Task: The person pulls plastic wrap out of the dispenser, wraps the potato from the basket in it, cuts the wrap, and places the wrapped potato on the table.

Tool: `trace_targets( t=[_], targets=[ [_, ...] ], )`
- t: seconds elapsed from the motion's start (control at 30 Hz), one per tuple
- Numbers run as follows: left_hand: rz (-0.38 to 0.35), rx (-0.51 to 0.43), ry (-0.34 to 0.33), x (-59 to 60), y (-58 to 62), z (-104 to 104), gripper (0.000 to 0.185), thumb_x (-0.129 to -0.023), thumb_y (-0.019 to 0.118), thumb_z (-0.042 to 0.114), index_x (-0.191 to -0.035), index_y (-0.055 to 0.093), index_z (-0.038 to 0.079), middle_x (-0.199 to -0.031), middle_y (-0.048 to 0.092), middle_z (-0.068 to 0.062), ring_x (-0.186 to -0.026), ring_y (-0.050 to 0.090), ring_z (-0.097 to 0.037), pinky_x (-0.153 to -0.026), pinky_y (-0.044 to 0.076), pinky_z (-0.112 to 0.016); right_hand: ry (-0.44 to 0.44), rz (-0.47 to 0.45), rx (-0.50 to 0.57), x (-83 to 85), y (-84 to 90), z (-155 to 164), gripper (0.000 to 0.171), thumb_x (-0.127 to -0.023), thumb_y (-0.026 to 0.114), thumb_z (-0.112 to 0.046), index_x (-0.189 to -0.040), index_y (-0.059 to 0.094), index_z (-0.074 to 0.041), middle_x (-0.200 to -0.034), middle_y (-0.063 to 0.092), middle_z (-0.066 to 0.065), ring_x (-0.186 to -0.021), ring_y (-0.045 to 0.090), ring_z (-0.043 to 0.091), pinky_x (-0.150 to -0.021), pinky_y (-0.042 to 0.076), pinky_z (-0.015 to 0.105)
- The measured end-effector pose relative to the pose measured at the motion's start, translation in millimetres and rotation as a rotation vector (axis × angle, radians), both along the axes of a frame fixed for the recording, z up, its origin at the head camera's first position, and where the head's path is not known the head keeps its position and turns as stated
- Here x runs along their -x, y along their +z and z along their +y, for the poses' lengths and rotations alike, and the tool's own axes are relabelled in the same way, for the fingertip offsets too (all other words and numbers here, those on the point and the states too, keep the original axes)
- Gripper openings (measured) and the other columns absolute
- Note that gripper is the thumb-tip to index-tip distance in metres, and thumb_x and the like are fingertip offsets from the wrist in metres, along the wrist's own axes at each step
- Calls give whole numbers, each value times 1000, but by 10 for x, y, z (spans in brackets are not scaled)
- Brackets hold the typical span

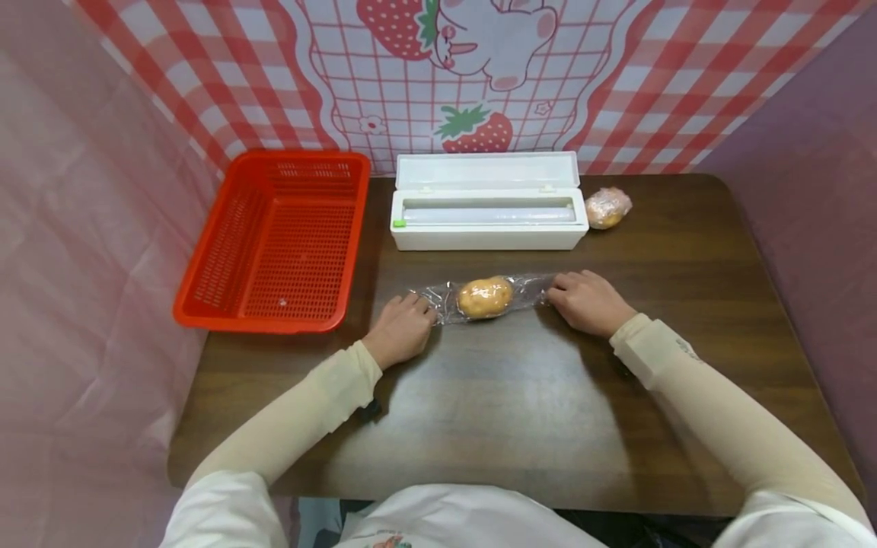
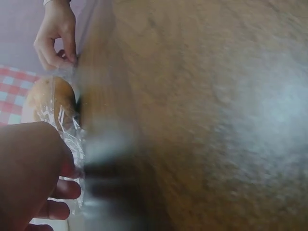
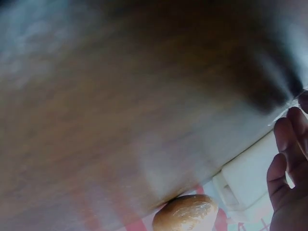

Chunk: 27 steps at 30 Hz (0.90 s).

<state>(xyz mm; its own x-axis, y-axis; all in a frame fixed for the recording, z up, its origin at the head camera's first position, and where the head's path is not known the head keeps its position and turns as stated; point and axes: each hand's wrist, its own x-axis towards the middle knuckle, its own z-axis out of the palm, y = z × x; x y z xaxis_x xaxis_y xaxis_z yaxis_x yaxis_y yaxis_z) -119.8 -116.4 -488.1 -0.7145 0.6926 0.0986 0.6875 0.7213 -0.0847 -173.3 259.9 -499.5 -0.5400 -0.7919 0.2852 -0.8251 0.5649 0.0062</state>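
A potato (image 1: 485,297) lies on the dark wooden table (image 1: 479,411), rolled in a strip of clear cling film (image 1: 527,291). My left hand (image 1: 419,310) holds the film's left end with curled fingers. My right hand (image 1: 558,293) pinches the right end. In the left wrist view the potato (image 2: 48,98) shows through the crinkled film (image 2: 72,139), with my left hand (image 2: 65,192) below it and the right hand (image 2: 62,57) pinching the film above. The right wrist view shows only that hand's curled fingers (image 3: 288,163).
A white cling film dispenser (image 1: 489,221) stands open behind the potato. A second wrapped potato (image 1: 607,207) lies at its right end, seen too in the right wrist view (image 3: 185,214). A red perforated basket (image 1: 274,240) sits at the back left. Cloth walls surround the table.
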Motion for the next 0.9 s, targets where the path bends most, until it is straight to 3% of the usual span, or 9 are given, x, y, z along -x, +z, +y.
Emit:
trace_targets(
  t=[0.17,0.27,0.33,0.43,0.57,0.67,0.9],
  targets=[
    [-41,15,24,-3,37,32,18,-91,63,17,-102,75,10,-101,70,-10,-89,62,-27,-64,50,-36,-40,-16,-24,-34,93,-49,11,-80,70,-12,-79,60,-8,-79,57,9,-69,58,30,-57,43,45],
    [-58,20,29,-3,55,45,19,-92,63,18,-104,75,10,-104,70,-10,-90,63,-26,-65,52,-37,-70,3,28,-57,208,-128,9,-78,68,-13,-80,62,-7,-80,58,9,-71,57,31,-59,44,45],
    [-62,28,38,-3,57,45,20,-92,63,19,-106,75,11,-107,70,-10,-92,63,-26,-66,53,-37,-74,8,89,-69,291,-231,11,-79,65,-13,-86,67,-6,-85,59,10,-76,56,32,-63,45,46],
    [-64,30,48,-2,52,36,21,-91,64,20,-107,75,11,-109,70,-10,-93,64,-27,-68,54,-38,-59,-30,148,-91,395,-431,28,-83,63,-16,-107,71,-6,-103,62,15,-93,56,35,-75,46,49],
    [-59,19,50,-1,65,28,18,-90,66,19,-104,75,12,-106,70,-9,-91,65,-27,-65,53,-38,-83,-188,95,-91,458,-690,53,-88,67,-28,-136,61,-8,-133,57,20,-124,49,38,-101,38,55],
    [-71,28,60,4,91,42,18,-90,65,20,-103,75,13,-106,71,-8,-91,65,-27,-65,53,-39,-146,-330,25,-45,494,-829,67,-90,69,-41,-146,53,-8,-144,52,20,-136,42,39,-113,28,57],
    [-148,50,99,4,151,83,20,-92,64,22,-107,74,12,-108,71,-10,-93,64,-28,-68,53,-41,-230,-543,-114,52,536,-1017,78,-86,73,-52,-150,50,-13,-145,55,13,-138,43,36,-115,11,68]
  ],
)
